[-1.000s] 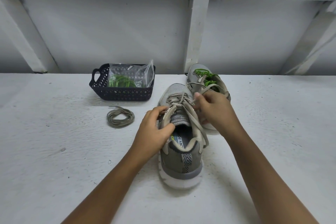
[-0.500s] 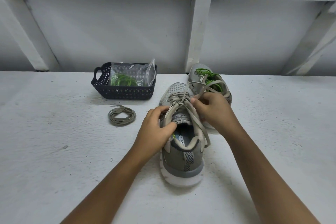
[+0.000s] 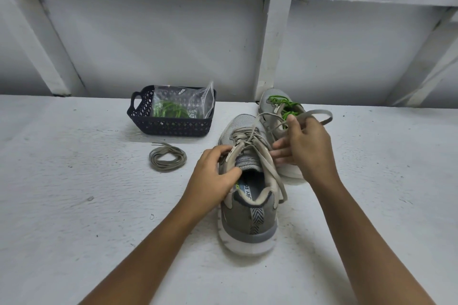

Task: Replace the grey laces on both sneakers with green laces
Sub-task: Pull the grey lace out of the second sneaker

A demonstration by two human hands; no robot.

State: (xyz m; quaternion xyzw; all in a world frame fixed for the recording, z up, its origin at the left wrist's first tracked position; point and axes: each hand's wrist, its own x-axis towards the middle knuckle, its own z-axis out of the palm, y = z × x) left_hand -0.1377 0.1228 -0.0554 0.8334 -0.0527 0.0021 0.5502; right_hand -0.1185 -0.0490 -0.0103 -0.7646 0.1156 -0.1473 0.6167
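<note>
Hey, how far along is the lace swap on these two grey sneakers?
Done: the far grey sneaker wears green laces, and a coiled grey lace lies beside the dark plastic basket. In hand: the left hand holds the near grey sneaker while the right hand pinches its grey lace, partly pulled out. Left: finish unlacing, then thread the bagged green laces from the basket.

"ORY FO" partly legible, near sneaker insole (image 3: 248, 192)

Tabletop (image 3: 74, 205) lies bare either side of the near sneaker (image 3: 250, 225); farther back stand coiled lace (image 3: 168, 160), basket (image 3: 171, 126) and second sneaker (image 3: 272, 104).
</note>
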